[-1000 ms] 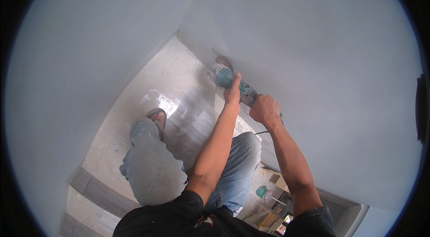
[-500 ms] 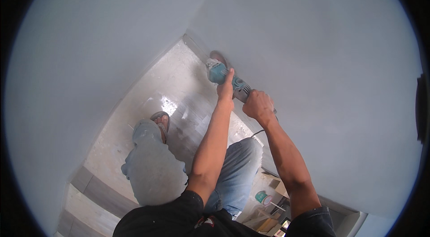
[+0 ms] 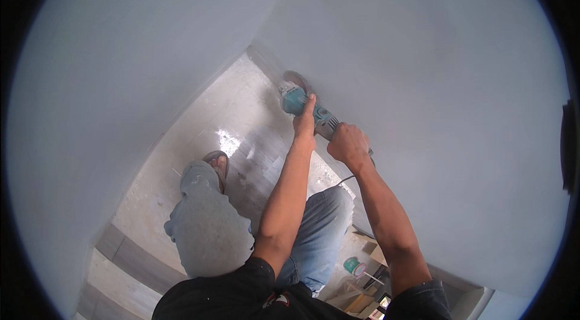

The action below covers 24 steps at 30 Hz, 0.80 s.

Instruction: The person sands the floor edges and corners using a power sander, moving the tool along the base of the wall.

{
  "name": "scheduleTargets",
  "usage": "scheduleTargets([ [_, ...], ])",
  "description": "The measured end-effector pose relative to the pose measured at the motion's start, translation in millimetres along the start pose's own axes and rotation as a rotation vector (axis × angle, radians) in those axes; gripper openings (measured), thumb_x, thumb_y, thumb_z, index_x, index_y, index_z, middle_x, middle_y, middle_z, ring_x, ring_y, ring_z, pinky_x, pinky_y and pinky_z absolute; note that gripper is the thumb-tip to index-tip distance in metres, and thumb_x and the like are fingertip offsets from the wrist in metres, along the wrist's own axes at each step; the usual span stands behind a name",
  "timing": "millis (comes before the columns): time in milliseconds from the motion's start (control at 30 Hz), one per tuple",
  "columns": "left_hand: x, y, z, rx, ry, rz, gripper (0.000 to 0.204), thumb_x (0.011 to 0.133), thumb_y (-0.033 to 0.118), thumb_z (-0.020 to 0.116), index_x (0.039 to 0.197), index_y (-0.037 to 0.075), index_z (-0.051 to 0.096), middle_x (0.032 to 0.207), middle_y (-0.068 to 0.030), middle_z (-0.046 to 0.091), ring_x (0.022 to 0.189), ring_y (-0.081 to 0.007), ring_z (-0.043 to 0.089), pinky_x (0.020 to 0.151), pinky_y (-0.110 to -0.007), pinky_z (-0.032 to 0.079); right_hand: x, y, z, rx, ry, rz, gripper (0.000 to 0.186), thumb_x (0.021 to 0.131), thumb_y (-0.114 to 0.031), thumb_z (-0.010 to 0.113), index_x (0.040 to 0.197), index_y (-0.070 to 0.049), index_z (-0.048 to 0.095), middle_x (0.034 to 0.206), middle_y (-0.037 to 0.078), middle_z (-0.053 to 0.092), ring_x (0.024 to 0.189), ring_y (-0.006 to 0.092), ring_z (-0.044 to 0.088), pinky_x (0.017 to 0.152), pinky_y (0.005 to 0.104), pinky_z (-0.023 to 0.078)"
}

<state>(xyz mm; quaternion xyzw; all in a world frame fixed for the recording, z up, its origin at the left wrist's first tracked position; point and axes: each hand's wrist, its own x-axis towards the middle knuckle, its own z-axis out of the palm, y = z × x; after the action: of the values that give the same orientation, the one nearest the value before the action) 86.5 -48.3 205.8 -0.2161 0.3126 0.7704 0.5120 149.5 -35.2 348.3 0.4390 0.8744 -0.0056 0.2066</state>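
Both hands are wrapped round a teal and grey angle grinder (image 3: pixel 294 101), held low by the right-hand wall (image 3: pixel 435 108). My left hand (image 3: pixel 306 119) closes on the body just behind the head, thumb along the top. Farther back, my right hand (image 3: pixel 349 143) grips the rear of the tool, its fingers closed. A reddish-brown disc (image 3: pixel 296 80) at the front of the grinder lies against or very close to the grey baseboard strip (image 3: pixel 263 61); exact contact I cannot tell. The grinder's dark cord (image 3: pixel 347 180) runs down behind my right wrist.
Another wall (image 3: pixel 121 78) rises on the left and meets the right one at a corner. Dusty floor (image 3: pixel 181 132) lies between them. My sandalled foot (image 3: pixel 219 168) stands there. Grey plank strips (image 3: pixel 136 259) lie lower left; a green tub (image 3: pixel 353 267) and wood pieces (image 3: pixel 356 302) sit behind.
The grinder and both hands have shifted very slightly downward. Haze near the disc and the corner looks a little thicker.
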Motion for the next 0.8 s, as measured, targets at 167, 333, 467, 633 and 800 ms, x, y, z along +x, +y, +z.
scheduleTargets([
  [167, -9, -4, 5, 0.001, -0.008, 0.006, 0.093, 0.077, 0.055, 0.074, 0.139, -0.007, 0.041, 0.141, -0.0156, 0.045, 0.13, -0.026, 0.042, 0.108, -0.036, 0.033, -1, 9, 4, -0.027, -0.01, -0.014, 0.026, 0.071, -0.006, 0.055, 0.09, 0.003, 0.069, 0.092, 0.027, 0.068, 0.091, 0.0414, 0.067, 0.084, 0.0468, 0.052],
  [333, -10, -11, 6, 0.019, 0.033, 0.007, 0.092, 0.077, 0.054, 0.075, 0.139, -0.006, 0.042, 0.141, -0.0142, 0.046, 0.129, -0.0257, 0.044, 0.107, -0.036, 0.034, -4, 12, 3, -0.015, -0.02, -0.004, 0.026, 0.071, -0.006, 0.055, 0.092, 0.005, 0.068, 0.094, 0.028, 0.067, 0.093, 0.0416, 0.066, 0.084, 0.0472, 0.052],
  [467, -7, -1, 5, -0.03, 0.002, 0.025, 0.092, 0.077, 0.053, 0.075, 0.139, -0.006, 0.042, 0.141, -0.0141, 0.046, 0.129, -0.0257, 0.044, 0.107, -0.036, 0.035, -6, 3, -5, 0.003, -0.015, -0.002, 0.026, 0.072, -0.006, 0.055, 0.091, 0.005, 0.068, 0.094, 0.028, 0.067, 0.094, 0.0418, 0.066, 0.084, 0.0474, 0.052],
  [633, -10, -3, 6, -0.058, -0.038, 0.001, 0.092, 0.078, 0.053, 0.075, 0.14, -0.006, 0.04, 0.143, -0.0135, 0.044, 0.129, -0.0256, 0.043, 0.108, -0.036, 0.034, -6, 8, -1, -0.033, 0.042, -0.057, 0.024, 0.072, -0.006, 0.055, 0.088, 0.005, 0.068, 0.092, 0.028, 0.067, 0.091, 0.0425, 0.066, 0.083, 0.0473, 0.052],
  [800, -12, -21, 6, -0.042, 0.006, -0.03, 0.092, 0.078, 0.052, 0.075, 0.14, -0.006, 0.04, 0.142, -0.0145, 0.044, 0.128, -0.0262, 0.044, 0.108, -0.036, 0.034, -10, 16, 2, -0.037, -0.027, -0.015, 0.022, 0.071, -0.005, 0.056, 0.087, 0.004, 0.068, 0.092, 0.028, 0.067, 0.091, 0.0425, 0.066, 0.083, 0.0473, 0.052],
])
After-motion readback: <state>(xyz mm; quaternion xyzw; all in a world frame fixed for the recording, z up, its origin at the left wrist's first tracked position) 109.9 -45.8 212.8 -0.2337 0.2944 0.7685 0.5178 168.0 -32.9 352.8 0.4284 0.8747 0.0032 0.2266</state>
